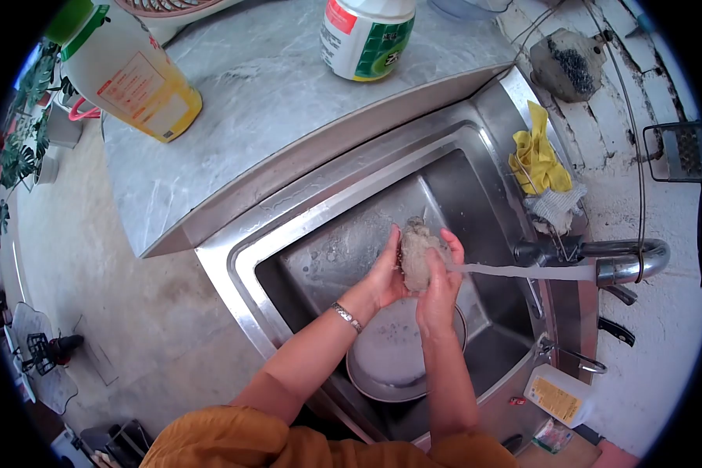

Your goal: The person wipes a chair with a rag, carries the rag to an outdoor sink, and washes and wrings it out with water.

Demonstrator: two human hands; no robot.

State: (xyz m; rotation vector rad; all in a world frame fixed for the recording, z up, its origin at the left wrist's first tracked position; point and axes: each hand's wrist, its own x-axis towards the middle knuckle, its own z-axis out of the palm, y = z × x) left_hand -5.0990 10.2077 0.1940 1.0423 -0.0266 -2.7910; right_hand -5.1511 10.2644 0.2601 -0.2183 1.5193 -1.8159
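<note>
- Left hand [382,274] is half curled, thumb and fingers cupped along one side of a beige lump [415,265], looks like a sponge or rag, honestly can't tell which
- Right hand [440,285] is partly closed on the other side of it, so both have hold of the thing
- That lump's up above the sink [331,249], with water [530,271] from the tap [655,261] hitting around the right hand
- Bracelet [346,317] on the left wrist, btw
- Under the hands there's a round pan [382,395] with cloudy water, sitting in the sink
- Yellow cloth [534,160] and a greyish rag [555,207] bunched near the tap
- White bottle [370,39] and green-capped bottle [136,86] on the marbled counter [242,132] past the sink
</note>
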